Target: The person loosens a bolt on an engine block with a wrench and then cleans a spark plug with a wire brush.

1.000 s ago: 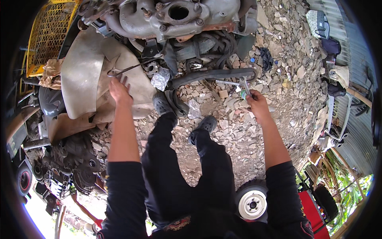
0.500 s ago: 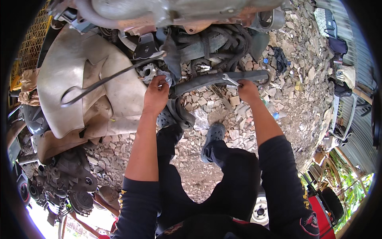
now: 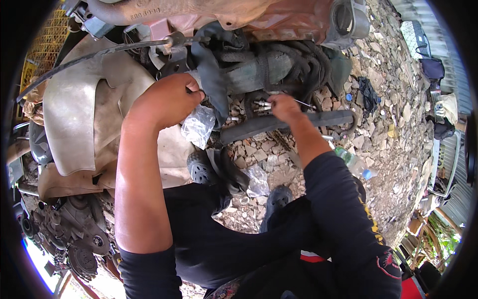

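Note:
My left hand (image 3: 178, 94), fingers curled, is at a dark metal bracket (image 3: 177, 62) and grey material beside a crumpled clear plastic bag (image 3: 198, 127); what is in its fingers is hidden. My right hand (image 3: 284, 107) is closed on a steel wrench (image 3: 304, 103), over a heap of black hoses (image 3: 294, 67) with small shiny fittings. Below it lies a long dark padded strip (image 3: 239, 132). A thin dark rod (image 3: 107, 51) crosses above my left hand, under a large rusty engine casting (image 3: 279, 20).
Large pale tan sheeting (image 3: 69, 129) lies at left, a yellow mesh crate (image 3: 47, 50) behind it. Greasy engine parts (image 3: 79, 234) are lower left. Rubble ground (image 3: 378, 199) spreads right, with a plastic bottle (image 3: 353, 162) and corrugated sheet (image 3: 448, 60). My shoes (image 3: 199, 169) are below.
My left hand has moved up from the sheeting and curled. My right hand has moved left and up with the wrench. The view has shifted lower, with my legs more bent.

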